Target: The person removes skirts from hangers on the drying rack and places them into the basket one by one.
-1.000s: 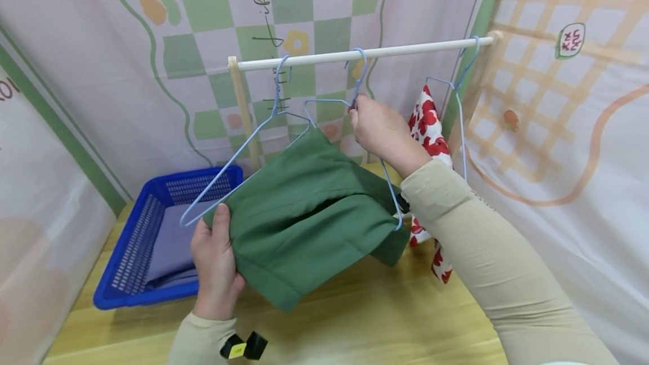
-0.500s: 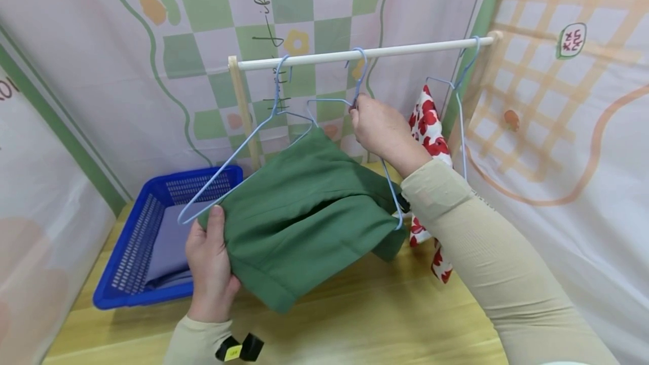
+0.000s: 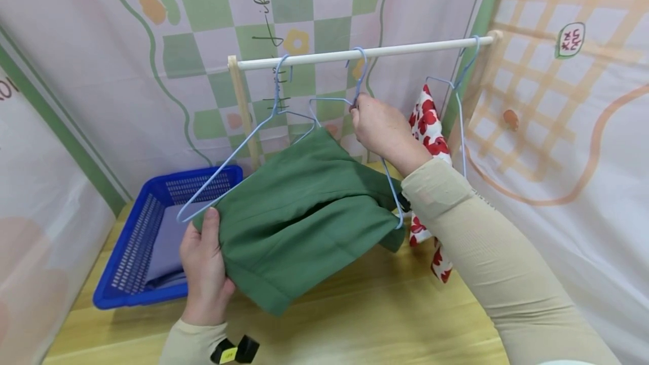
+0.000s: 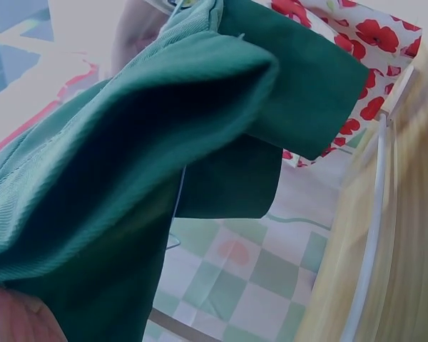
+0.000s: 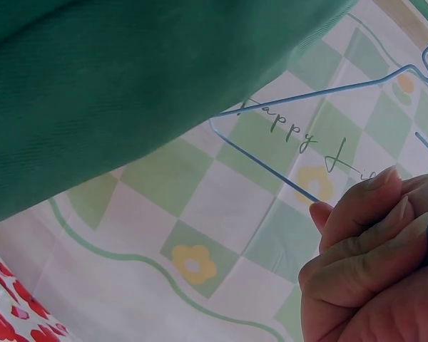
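My left hand pinches the left edge of a green garment, thumb on the front and fingers hidden behind. Folds obscure the garment's cut. My right hand grips a blue wire hanger just below its hook, which sits over the white rail. That hanger runs into the garment, and its right corner shows at the garment's right side. In the left wrist view the green cloth gapes in a deep fold near my hand. Curled fingers hold the wire in the right wrist view.
Another blue hanger hangs at left, partly behind the garment. At the rail's right end, a third hanger bears a white cloth with red flowers. A blue basket with folded grey-blue cloth stands on the wooden table.
My left hand has drifted slightly left and down, drawing the garment's left edge with it. The right hand keeps its grip on the hanger, almost unmoved.
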A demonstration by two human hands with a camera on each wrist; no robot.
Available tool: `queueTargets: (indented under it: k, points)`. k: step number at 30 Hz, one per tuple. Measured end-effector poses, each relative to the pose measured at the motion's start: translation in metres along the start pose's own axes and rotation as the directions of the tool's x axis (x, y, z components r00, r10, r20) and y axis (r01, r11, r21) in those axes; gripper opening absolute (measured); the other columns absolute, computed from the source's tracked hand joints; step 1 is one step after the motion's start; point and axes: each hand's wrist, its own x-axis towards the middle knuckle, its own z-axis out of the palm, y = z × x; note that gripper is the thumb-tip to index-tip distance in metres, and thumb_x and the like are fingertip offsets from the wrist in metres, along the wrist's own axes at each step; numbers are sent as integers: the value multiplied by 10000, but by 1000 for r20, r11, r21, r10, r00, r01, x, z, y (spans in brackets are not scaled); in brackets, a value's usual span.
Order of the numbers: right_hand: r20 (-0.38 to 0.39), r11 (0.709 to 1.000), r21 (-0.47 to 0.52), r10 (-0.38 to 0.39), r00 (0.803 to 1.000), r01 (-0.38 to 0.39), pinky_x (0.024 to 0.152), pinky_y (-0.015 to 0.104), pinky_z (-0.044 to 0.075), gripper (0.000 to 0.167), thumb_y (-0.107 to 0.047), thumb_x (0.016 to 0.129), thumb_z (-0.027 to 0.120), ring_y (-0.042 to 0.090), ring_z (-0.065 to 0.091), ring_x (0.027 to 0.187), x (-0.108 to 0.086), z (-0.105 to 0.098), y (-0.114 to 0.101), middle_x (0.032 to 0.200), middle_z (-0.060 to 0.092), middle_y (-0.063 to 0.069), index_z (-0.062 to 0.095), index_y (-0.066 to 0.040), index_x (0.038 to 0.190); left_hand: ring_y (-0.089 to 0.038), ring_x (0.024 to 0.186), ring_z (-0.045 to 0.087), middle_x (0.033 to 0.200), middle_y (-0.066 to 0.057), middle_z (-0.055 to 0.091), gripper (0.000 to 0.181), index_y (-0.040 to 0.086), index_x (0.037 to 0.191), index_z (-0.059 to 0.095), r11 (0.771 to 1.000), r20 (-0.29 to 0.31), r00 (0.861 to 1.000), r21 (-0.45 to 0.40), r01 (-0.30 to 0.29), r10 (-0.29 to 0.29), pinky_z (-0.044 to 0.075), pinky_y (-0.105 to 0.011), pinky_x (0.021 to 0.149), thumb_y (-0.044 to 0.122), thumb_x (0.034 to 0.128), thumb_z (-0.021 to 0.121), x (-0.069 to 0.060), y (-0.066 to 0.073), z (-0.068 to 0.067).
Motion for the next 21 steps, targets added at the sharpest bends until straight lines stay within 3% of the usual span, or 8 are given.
queueTargets:
  k: [21]
  points:
    - [19, 1000, 21, 18, 1000, -19, 733, 429, 490, 323, -283, 1131, 340, 323, 602, 872, -3, -2, -5, 1007, 627, 135, 537, -54, 1244, -112, 804, 722, 990, -40, 750, 316, 18, 1118, 675, 1000, 15, 1000, -23, -2, 2, 610, -247, 692, 322, 1032, 674, 5, 9, -13]
